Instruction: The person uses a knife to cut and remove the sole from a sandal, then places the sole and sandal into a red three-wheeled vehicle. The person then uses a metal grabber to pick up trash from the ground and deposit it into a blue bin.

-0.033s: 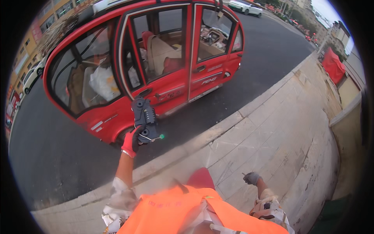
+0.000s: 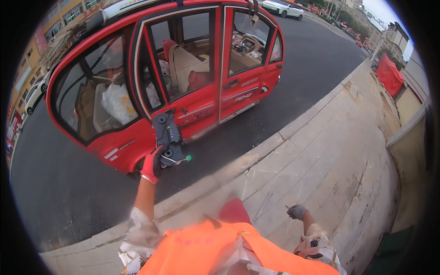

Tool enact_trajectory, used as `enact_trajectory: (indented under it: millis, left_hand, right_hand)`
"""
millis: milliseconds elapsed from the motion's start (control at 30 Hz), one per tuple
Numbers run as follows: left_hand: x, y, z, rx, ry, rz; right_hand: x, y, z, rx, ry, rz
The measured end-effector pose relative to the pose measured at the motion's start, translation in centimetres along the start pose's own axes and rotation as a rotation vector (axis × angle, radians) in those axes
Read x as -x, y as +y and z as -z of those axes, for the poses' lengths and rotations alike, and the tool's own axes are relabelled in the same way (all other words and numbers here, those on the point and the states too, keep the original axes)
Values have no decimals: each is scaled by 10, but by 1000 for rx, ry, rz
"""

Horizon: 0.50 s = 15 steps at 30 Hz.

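My left hand (image 2: 153,166), in a red and black glove, is closed round the lower end of a dark grey plastic box (image 2: 167,134). The box has round bosses and a ribbed middle. A pale thin cable with a green tip (image 2: 188,158) sticks out from its lower end. I hold it out in front of a red enclosed vehicle (image 2: 197,112); whether the two touch I cannot tell. Lower right, my right hand (image 2: 298,211) wears a grey glove. Its fingers are closed on a short thin stick (image 2: 287,206), too small to name.
A stone kerb (image 2: 220,176) parts the dark road (image 2: 59,178) from the paved walkway (image 2: 316,169). Along the right runs a wall (image 2: 415,123), with a red cover (image 2: 389,75) farther off. White cars (image 2: 283,8) stand at the far side. Bundled sticks (image 2: 62,43) lie on the vehicle's roof.
The whole view has shifted slightly, so the vehicle sits a little farther left. Both hands keep nearly the same pose and hold the same things.
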<state>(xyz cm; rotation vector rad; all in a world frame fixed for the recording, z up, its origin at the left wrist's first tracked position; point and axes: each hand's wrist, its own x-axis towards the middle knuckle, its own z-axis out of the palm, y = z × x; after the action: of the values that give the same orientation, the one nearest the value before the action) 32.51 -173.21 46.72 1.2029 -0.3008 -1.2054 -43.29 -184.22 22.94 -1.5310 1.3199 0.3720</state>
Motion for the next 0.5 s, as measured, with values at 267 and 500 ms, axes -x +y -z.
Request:
enact_trajectory:
  millis: [267, 500]
  left_hand:
    - [-198, 125, -156, -4, -7, -203]
    - [-299, 187, -179, 107, 28, -89]
  right_hand:
    - [-62, 8, 116, 990, -118, 401]
    - [-168, 11, 238, -28, 31, 278]
